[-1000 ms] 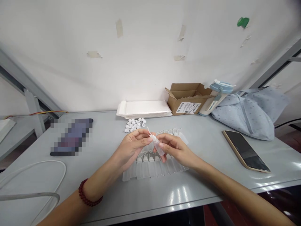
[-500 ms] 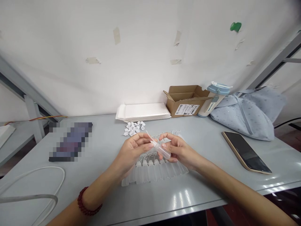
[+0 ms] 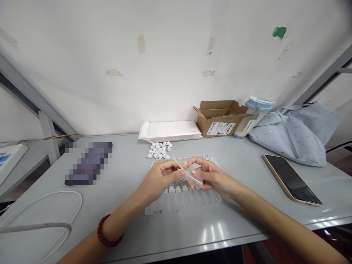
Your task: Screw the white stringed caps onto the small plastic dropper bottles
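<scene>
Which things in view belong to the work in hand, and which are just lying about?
Apparently part of the work:
Small translucent bottle, held between left hand and right hand
Similar bottles lying in rows beneath the hands
White caps, likely, piled beyond the bottles

Apparently just lying about:
Phone
Blue bag
Lidded tumbler
Cardboard box
Flat white stack
Cable
</scene>
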Available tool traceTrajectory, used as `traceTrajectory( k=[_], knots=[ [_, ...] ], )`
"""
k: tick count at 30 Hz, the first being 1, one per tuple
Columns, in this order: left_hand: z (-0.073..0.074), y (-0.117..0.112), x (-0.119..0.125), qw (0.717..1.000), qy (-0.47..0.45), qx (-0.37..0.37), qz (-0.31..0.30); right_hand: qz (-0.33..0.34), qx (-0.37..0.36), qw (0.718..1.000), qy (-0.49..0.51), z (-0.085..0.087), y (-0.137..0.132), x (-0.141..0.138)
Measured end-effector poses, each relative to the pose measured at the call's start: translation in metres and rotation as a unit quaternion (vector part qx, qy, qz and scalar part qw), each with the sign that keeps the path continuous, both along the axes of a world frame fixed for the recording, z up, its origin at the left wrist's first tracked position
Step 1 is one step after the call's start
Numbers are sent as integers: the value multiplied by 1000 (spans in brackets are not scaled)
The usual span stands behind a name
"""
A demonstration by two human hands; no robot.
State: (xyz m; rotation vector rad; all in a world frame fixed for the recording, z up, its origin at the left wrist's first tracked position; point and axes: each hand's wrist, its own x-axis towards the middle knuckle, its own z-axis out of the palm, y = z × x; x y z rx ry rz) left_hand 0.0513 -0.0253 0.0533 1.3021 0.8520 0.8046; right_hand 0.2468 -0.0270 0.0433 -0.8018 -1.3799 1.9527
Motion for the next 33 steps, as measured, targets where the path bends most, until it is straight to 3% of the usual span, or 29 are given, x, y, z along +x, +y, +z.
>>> traceTrajectory(
  k=[9, 13, 17, 21, 28, 33],
  knots=[
    [4, -2, -1, 997, -48, 23, -58, 4, -37, 999, 11, -3, 1, -1],
    [0, -1, -2, 1000, -27, 14, -7, -20, -22, 1000, 3, -3, 2, 0],
    [-5, 0, -2, 998, -5, 11, 64, -31, 39, 999, -17, -1, 3, 3],
    [-5, -1, -1, 996, 8, 12, 85, -39, 88, 994, -43, -1, 4, 5],
    [4, -4, 0, 996, 83, 21, 34, -59, 108, 990, -67, 3, 4, 8],
    [0, -7, -2, 994, 95, 52, 14, -60, 103, 990, -77, 2, 4, 7]
  ],
)
